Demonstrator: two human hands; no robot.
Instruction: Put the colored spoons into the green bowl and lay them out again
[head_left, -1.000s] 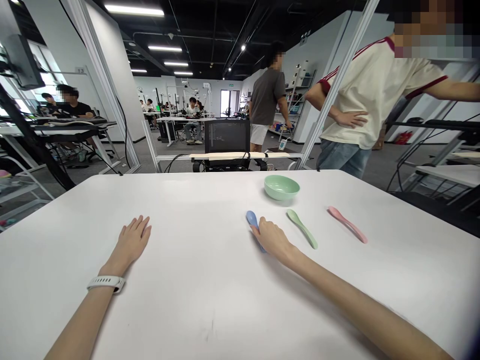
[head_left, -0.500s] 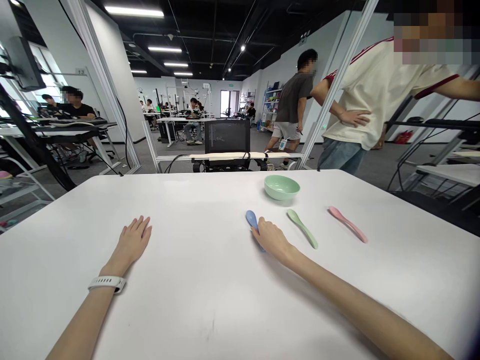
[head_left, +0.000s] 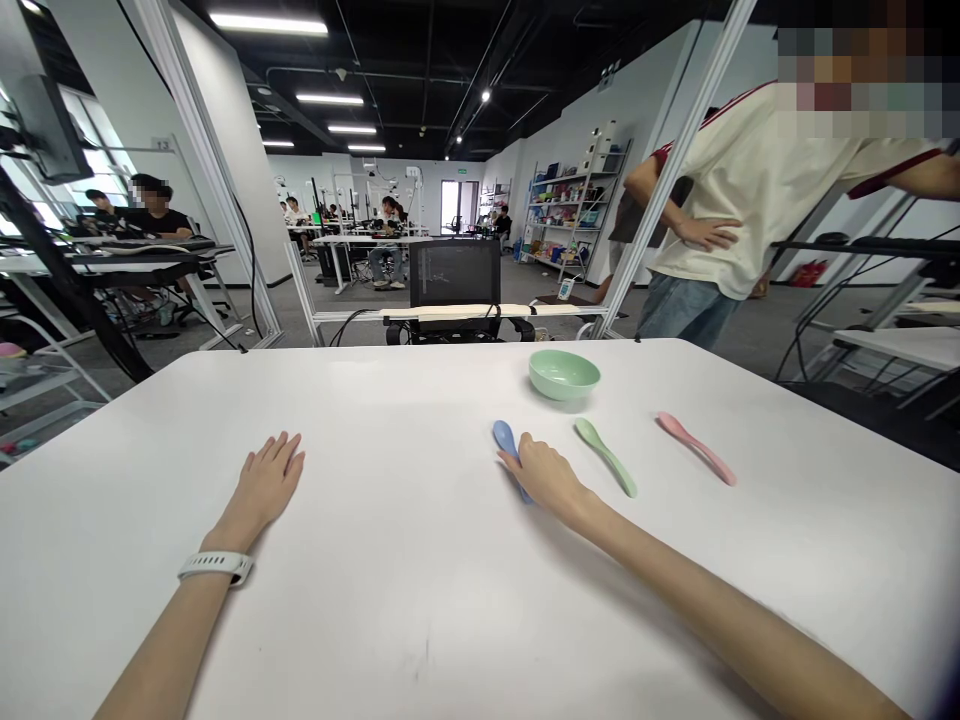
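My right hand (head_left: pixel 546 473) rests on the white table (head_left: pixel 420 580) with its fingers curled over the handle of a blue spoon (head_left: pixel 504 437); only the spoon's bowl shows past my fingertips. Just right of that hand lie a green spoon (head_left: pixel 606 457) and, farther right, a pink spoon (head_left: pixel 695 447). A mint green bowl (head_left: pixel 564 374) stands behind the spoons. My left hand (head_left: pixel 264 483) lies flat on the table at the left, fingers stretched out, holding nothing. A white watch (head_left: pixel 215 566) is on that wrist.
A person in a cream shirt (head_left: pixel 750 190) stands just past the table's far right edge. A dark monitor (head_left: pixel 454 272) sits on a stand behind the table. Metal frame posts (head_left: pixel 660 190) rise at the far corners. Other people sit at desks (head_left: pixel 142 250) in the background.
Both my hands have stayed where they were. A person in a grey shirt in the background has walked to the right and is now mostly hidden behind the frame post.
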